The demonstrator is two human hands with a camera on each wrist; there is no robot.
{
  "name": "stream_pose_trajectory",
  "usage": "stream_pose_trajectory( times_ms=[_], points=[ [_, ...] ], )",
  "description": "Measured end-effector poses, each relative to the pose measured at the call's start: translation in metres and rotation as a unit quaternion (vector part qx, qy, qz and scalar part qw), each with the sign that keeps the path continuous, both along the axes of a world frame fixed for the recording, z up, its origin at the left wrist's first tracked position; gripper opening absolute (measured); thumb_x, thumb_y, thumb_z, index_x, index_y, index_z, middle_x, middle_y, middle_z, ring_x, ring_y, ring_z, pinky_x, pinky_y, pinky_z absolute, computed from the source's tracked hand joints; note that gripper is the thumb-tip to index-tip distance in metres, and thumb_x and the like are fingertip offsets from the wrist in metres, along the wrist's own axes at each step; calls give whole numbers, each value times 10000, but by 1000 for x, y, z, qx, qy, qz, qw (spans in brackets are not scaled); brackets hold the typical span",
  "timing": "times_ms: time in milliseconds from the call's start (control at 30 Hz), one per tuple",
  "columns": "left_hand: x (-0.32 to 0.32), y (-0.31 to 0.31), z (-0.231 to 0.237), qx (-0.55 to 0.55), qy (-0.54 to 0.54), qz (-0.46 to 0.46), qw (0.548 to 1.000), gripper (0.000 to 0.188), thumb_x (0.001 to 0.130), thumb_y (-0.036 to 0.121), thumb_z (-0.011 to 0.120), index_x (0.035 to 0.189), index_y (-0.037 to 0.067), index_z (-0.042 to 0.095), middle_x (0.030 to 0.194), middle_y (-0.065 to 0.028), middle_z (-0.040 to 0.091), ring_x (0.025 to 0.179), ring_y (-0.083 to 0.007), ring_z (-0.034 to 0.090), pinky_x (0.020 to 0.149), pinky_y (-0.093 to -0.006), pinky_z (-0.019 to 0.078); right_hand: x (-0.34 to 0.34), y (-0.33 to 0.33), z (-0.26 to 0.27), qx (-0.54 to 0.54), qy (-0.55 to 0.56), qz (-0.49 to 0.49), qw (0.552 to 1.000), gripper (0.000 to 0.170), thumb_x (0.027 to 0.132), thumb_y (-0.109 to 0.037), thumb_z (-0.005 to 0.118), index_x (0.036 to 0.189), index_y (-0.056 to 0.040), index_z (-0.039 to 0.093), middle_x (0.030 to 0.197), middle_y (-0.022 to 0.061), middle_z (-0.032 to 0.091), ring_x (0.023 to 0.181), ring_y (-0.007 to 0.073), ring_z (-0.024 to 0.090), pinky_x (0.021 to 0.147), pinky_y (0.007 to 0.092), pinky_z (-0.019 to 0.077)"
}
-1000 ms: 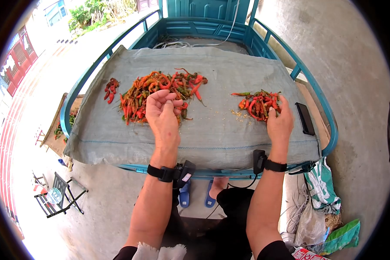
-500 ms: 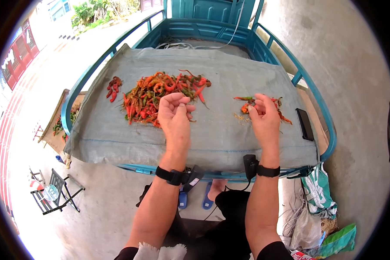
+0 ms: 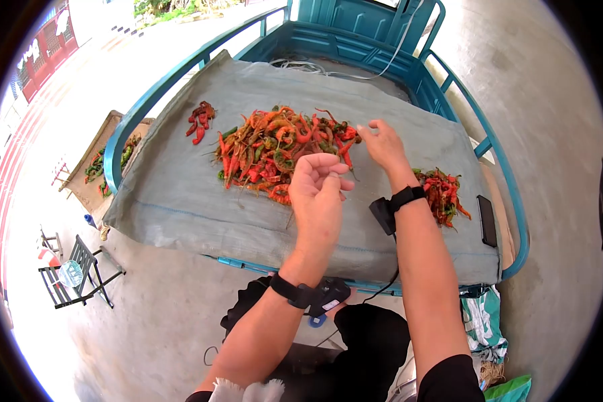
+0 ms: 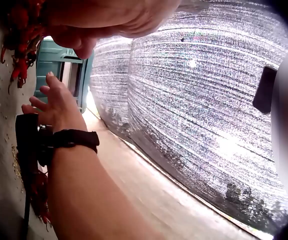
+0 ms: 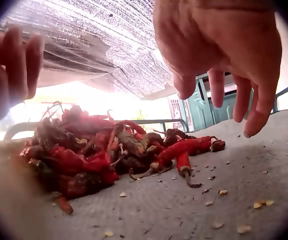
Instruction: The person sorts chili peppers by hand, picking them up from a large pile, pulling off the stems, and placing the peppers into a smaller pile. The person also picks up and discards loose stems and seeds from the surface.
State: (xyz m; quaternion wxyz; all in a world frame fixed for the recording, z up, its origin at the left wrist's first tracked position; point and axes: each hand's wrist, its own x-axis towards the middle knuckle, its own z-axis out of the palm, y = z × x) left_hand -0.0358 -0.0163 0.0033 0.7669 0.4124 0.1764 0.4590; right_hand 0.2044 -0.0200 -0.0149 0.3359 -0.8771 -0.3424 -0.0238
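Note:
A large heap of red, orange and green chili peppers (image 3: 268,144) lies on the grey woven cloth (image 3: 234,221). My left hand (image 3: 318,194) hovers over the heap's near right edge, its fingers loosely bent and no pepper visible in them. To the right of the heap is my right hand (image 3: 384,144), reaching forward over the cloth. The right wrist view shows this hand (image 5: 224,60) above the cloth with fingers pointing down and apart, holding nothing. Beyond my right forearm sits a smaller pile of peppers (image 3: 442,194), partly hidden by it.
A few dark red peppers (image 3: 199,120) lie at the cloth's far left. A black phone (image 3: 487,221) rests near the right edge. Teal rails (image 3: 492,147) border the cart bed. Pale seeds and flakes (image 5: 224,192) are scattered over the cloth. A folding stool (image 3: 84,271) stands on the floor at left.
My right hand has moved from the small pile leftward and forward to beside the large heap. The small pile is uncovered again. The head view has shifted, and the left hand keeps its bent pose.

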Motion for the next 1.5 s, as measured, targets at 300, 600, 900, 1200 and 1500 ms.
stream_pose_trajectory(
  times_ms=[300, 600, 900, 1200, 1500],
  points=[
    [1, -1, -7, 85, 89, -35, 992, 189, 964, -38, 548, 1114, 44, 629, 1030, -42, 698, 875, -123, 675, 732, -273, 515, -27, -8, 60, -51, 219, 105, 969, 485, 953, -496, 706, 1202, -81, 681, 1021, 82, 726, 900, 162, 650, 709, 342, 527],
    [-9, -16, -12, 264, 330, -104, 900, 107, 952, 66, 602, 1037, 59, 666, 926, -90, 731, 824, -230, 690, 762, -384, 541, 24, 43, -6, -54, 11, 69, 996, 599, 912, -531, 708, 1253, -39, 691, 1174, 205, 736, 1078, 346, 701, 932, 414, 542],
    [-8, -18, -12, 296, 358, -106, 879, 107, 963, 101, 594, 1042, 76, 660, 901, -85, 729, 821, -271, 699, 745, -419, 535, 16, 76, -28, -45, -33, 41, 998, 673, 904, -604, 649, 1306, -67, 698, 1306, 241, 687, 1294, 414, 585, 1104, 495, 438],
    [-5, -21, -14, 291, 345, -101, 887, 97, 965, 103, 608, 1031, 54, 659, 882, -97, 731, 785, -262, 694, 729, -409, 531, 30, 76, -29, -85, 13, 136, 987, 300, 856, -251, 772, 1090, -65, 747, 996, 143, 765, 898, 256, 725, 804, 378, 566],
    [-5, -22, -10, 282, 332, -109, 894, 96, 963, 113, 630, 1029, 55, 669, 895, -102, 741, 781, -258, 697, 742, -398, 538, 5, 54, -4, -123, 128, 154, 972, 295, 789, -67, 794, 1047, -58, 653, 813, 57, 657, 652, 184, 615, 480, 346, 452]
  ],
)
